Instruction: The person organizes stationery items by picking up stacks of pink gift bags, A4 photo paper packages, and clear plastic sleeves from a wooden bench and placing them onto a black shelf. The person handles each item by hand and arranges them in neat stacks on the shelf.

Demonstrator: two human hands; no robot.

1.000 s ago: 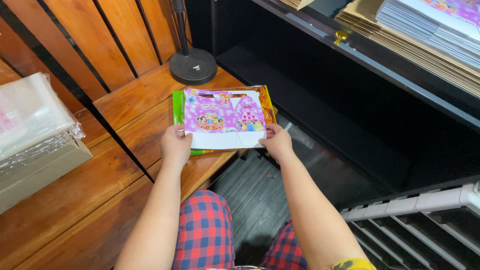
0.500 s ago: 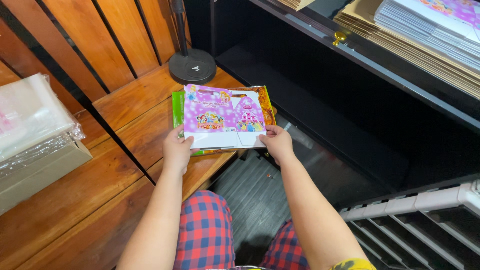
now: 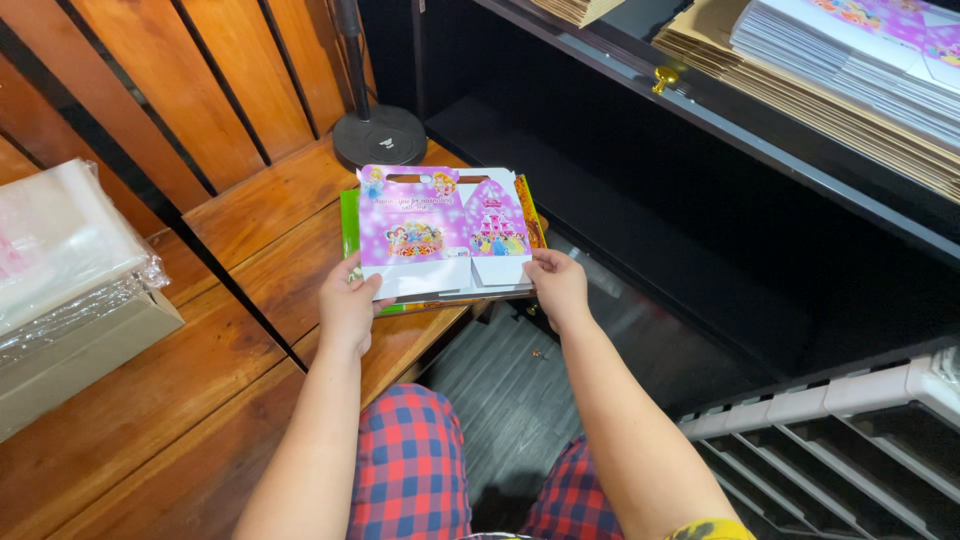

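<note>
Lying flat on a small stack of similar printed sheets, the pink-and-purple flattened carton [image 3: 445, 232] sits at the front corner of the wooden table [image 3: 250, 250], with its white bottom flaps turned toward the person. The left hand [image 3: 348, 305] pinches the near left corner, thumb on top and fingers curled under the edge; the right hand [image 3: 556, 284] grips the near right corner the same way, so both hands are closed on the carton. Under it, a green sheet [image 3: 349, 215] pokes out on the left and an orange-yellow edge [image 3: 531, 212] shows on the right.

That stack overhangs the table's corner above the grey floor [image 3: 500, 390], so a careless pull could drag the lower sheets off with it. Thin card held only at two corners may sag or crease in the middle, and the cut-out handle at the far edge looks easy to tear. Beyond the stack stands a round black lamp base [image 3: 380, 135], near enough to be knocked by a forward push.
</note>
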